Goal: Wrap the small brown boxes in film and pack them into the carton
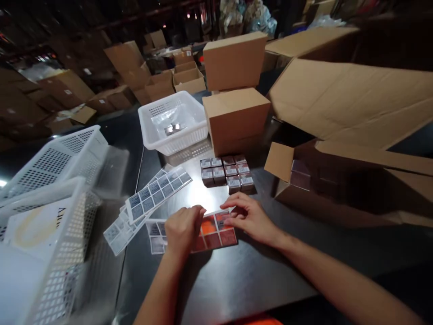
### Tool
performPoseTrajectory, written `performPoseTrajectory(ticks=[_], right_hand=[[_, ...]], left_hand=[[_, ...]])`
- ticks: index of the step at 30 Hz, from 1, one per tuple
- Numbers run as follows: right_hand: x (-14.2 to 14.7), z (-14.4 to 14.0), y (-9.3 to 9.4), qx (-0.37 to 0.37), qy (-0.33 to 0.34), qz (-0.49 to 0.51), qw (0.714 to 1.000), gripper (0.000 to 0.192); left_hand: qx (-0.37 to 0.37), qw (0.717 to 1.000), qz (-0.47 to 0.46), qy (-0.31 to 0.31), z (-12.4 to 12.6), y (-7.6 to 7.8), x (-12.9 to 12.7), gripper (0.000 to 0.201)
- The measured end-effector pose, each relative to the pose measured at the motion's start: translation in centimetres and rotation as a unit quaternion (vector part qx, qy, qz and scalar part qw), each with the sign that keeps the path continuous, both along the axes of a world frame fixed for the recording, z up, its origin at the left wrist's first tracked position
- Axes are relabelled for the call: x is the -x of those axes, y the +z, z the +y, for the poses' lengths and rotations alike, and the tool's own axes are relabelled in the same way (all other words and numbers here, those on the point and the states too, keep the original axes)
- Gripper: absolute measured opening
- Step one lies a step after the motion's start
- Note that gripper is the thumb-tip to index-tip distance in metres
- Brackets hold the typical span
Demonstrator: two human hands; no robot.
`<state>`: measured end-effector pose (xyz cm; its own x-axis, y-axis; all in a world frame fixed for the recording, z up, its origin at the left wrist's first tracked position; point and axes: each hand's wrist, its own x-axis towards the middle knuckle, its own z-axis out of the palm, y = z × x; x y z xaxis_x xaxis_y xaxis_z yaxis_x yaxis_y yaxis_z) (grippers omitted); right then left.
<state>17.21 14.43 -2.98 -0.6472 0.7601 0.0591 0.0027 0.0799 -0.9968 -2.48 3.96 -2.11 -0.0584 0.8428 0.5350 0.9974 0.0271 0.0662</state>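
A sticker sheet (216, 234) with reddish backing squares lies flat on the dark table (257, 284) in front of me. My left hand (182, 230) rests on its left part, fingers curled down on it. My right hand (248, 215) touches the sheet's upper right corner with its fingertips. Whether a sticker is pinched there I cannot tell. Just beyond the hands stand several small dark boxes (226, 172) with labels on top, packed in a block. More label sheets (152, 198) lie fanned out to the left.
White perforated baskets (50, 180) stand at the left, another white basket (176, 119) behind holds small metal items. Two brown cartons (237, 90) are stacked behind the small boxes. An open carton (321, 180) lies on its side at right. Many cartons fill the dim background.
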Motion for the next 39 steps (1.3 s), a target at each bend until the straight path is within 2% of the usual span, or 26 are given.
performPoseTrajectory(ticks=[6,10,12,16,18,22,24,27,29,32,34,36,39], right_hand=[[0.2,-1.3,0.1,-0.097,-0.005,-0.026,0.995,0.008],[0.5,-2.3,0.1,-0.181,0.007,-0.029,0.983,0.015],[0.5,-2.6,0.1,-0.223,0.011,-0.031,0.974,0.020],[0.6,-2.9,-0.2,-0.255,-0.019,-0.048,0.966,0.016],[0.5,-3.1,-0.2,-0.287,-0.019,-0.045,0.957,0.015],[-0.4,-2.5,0.3,-0.391,0.010,0.009,0.920,0.020],[-0.9,-1.1,0.6,-0.427,-0.032,-0.020,0.904,0.020],[-1.1,1.8,0.4,-0.470,-0.123,-0.160,0.859,0.048],[-0.9,3.5,-0.3,-0.483,-0.130,-0.223,0.836,0.064],[-0.5,4.7,-1.2,-0.494,-0.109,-0.247,0.827,0.078],[-0.4,4.7,-1.7,-0.511,-0.121,-0.216,0.823,0.082],[-0.2,4.5,-2.0,-0.537,-0.127,-0.144,0.822,0.081],[0.1,3.4,-2.4,-0.582,-0.101,-0.039,0.806,0.068]], left_hand=[[-0.016,1.000,-0.007,-0.015,-0.5,0.2,-1.3,0.024],[-0.018,0.997,-0.055,0.050,-1.0,-0.3,-2.5,0.030],[0.013,0.992,-0.086,0.088,-1.0,-0.5,-2.8,0.033],[0.102,0.982,-0.126,0.101,-0.6,-0.2,-2.8,0.032],[0.157,0.972,-0.119,0.131,-0.3,0.2,-2.7,0.032],[0.261,0.943,-0.085,0.189,0.3,1.1,-2.4,0.031],[0.281,0.939,-0.086,0.179,0.4,1.3,-2.1,0.030],[0.255,0.944,-0.155,0.142,0.3,1.3,-1.6,0.030],[0.226,0.936,-0.247,0.110,0.2,1.4,-1.3,0.035],[0.212,0.904,-0.367,0.053,0.1,1.5,-1.1,0.044],[0.225,0.880,-0.417,0.025,0.2,1.6,-1.1,0.045],[0.234,0.858,-0.458,0.013,0.4,1.4,-1.3,0.043],[0.220,0.826,-0.518,0.023,0.6,1.0,-1.7,0.055]])
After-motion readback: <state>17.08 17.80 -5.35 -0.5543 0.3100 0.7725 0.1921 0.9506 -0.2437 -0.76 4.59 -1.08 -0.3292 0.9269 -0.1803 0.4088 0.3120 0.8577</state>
